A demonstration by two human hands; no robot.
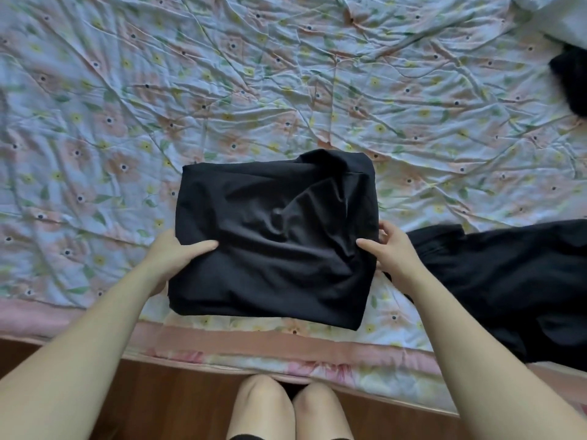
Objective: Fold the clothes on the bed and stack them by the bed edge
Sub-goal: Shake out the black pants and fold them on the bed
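Observation:
A black garment folded into a thick rectangle [273, 236] is in front of me, near the bed's front edge. My left hand [176, 257] grips its left side, thumb on top and fingers underneath. My right hand [389, 249] grips its right side the same way. A second black garment [508, 281] lies unfolded and spread on the bed to the right, reaching the edge. Another dark piece of clothing [571, 81] shows at the far right, partly cut off by the frame.
The bed is covered by a wrinkled floral sheet [222, 90] with a pink border [270, 344] along the front edge. A white pillow or cloth [559, 17] sits at the top right corner. Below is wooden floor [152, 401], and my knees [292, 408] touch the bed.

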